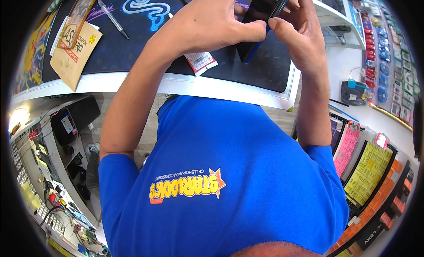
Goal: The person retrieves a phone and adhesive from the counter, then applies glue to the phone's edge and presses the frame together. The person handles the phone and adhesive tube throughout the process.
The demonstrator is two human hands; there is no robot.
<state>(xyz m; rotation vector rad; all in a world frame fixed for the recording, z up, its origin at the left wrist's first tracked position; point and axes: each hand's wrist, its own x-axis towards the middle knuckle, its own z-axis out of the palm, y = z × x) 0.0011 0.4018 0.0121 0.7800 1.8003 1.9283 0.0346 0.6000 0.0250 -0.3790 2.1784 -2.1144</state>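
Both my hands are at the top of the view, above a black desk mat (145, 58). Between them is a dark, glossy phone (261, 11), tilted, its upper end cut off by the view's edge. My left hand (218, 25) grips its left side, thumb stretched toward the lower part. My right hand (302, 38) holds the right side, its thumb tip near the left thumb. Below the thumbs shows a dark slab with a blue edge (251, 51); I cannot tell whether it belongs to the same phone. A red and white sachet (201, 63) lies under my left wrist.
A pen (113, 20) and a tan paper envelope (76, 58) lie on the mat's left side. The white table edge (212, 87) runs before my body. Packaged accessories (383, 58) hang at right, near a glass-shelved case (338, 22). A cluttered workbench (51, 182) stands at left.
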